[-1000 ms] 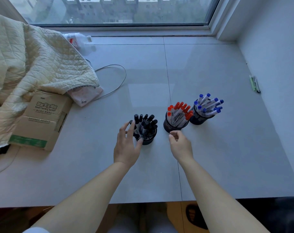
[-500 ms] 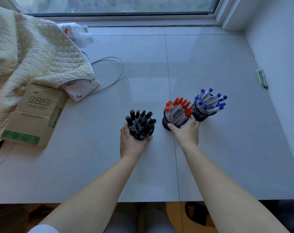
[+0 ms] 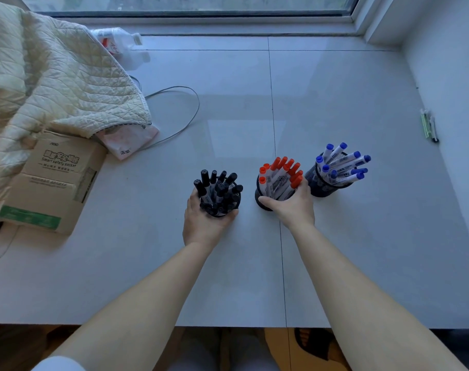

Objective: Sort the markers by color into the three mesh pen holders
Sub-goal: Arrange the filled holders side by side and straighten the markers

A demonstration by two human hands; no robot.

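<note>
Three dark mesh pen holders stand in a row on the grey tiled surface. The left holder [image 3: 234, 200] is full of black markers [image 3: 218, 184], and my left hand [image 3: 203, 223] grips it from the near side. The middle holder [image 3: 260, 200] carries red-capped markers [image 3: 280, 176]; my right hand [image 3: 292, 206] wraps around its near and right side. The right holder [image 3: 320, 187] contains blue-capped markers [image 3: 340, 164] and stands free, just right of my right hand.
A cardboard box [image 3: 53, 183] sits at the left under a quilted cream blanket [image 3: 48, 84]. A grey cable [image 3: 185, 116] loops behind, near a plastic bottle [image 3: 118, 42]. Two pens [image 3: 430, 127] lie by the right wall. The surface's front edge runs near my forearms.
Both hands moved forward from hovering in front of the holders and closed around them: left on the black holder, right on the red one. The camera tilted further down.
</note>
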